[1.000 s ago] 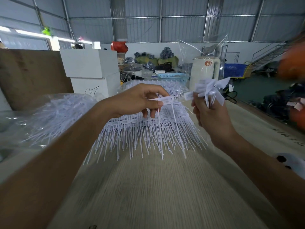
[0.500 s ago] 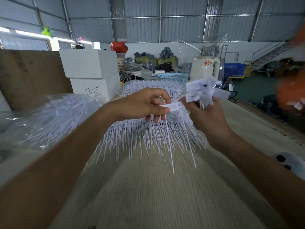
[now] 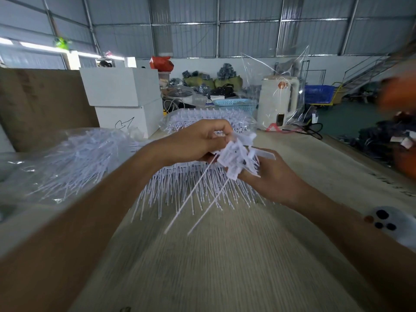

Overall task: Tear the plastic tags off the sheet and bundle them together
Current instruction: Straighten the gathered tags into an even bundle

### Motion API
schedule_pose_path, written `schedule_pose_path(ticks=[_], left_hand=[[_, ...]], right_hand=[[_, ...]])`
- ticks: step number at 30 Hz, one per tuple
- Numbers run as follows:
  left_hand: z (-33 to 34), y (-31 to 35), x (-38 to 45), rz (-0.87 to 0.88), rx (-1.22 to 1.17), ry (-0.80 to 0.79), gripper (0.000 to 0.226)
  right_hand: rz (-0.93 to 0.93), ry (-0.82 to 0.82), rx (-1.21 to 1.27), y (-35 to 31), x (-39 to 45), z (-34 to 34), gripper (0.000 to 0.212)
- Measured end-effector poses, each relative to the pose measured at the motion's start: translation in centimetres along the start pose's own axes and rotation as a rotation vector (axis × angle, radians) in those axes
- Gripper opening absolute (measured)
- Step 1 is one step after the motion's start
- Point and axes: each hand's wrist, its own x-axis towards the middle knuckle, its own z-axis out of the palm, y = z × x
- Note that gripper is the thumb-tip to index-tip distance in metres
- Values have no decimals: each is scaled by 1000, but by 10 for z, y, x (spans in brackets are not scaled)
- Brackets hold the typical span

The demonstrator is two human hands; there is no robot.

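Left hand [image 3: 198, 140] pinches a tag into the bundle [image 3: 238, 158], right hand [image 3: 272, 176] grips it (stems dangling) above the sheet [image 3: 191, 188] on the table [image 3: 225, 255].

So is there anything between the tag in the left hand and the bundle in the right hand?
Nothing visible: the left hand brings its white plastic tag right against the bundle of white tags gripped by the right hand.

Both forearms reach forward, left hand [image 3: 198, 140] and right hand [image 3: 272, 174] meeting, fingers curled, gripping mid-air.
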Motion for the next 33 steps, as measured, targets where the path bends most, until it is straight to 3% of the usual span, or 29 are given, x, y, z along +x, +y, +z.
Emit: schedule_pose_path(ticks=[4,6,11,15,18,26,30,33], left_hand=[[0,3,0,-16,10,6,12],[0,5,-1,-18,4,4,14],[2,9,-2,5,0,-1,18],[2,10,-1,-12,-29,-13,20],[3,10,-2,-10,-8,-9,17],[3,12,1,25,-35,16,11],[-6,12,-3,53,-18,-33,18],[-13,12,-7,52,-8,-11,22]], right_hand=[[-74,7,-110,7,2,-1,9],[-155,76,-138,3,2,1,31],[-346,70,-403,-2,5,-3,16],[-374,79,-515,0,5,-8,25],[-351,37,-590,-7,1,-9,18],[-196,115,-764,-16,3,-5,28],[-125,284,-647,-3,7,-10,17],[62,456,-421,12,11,-31,36]])
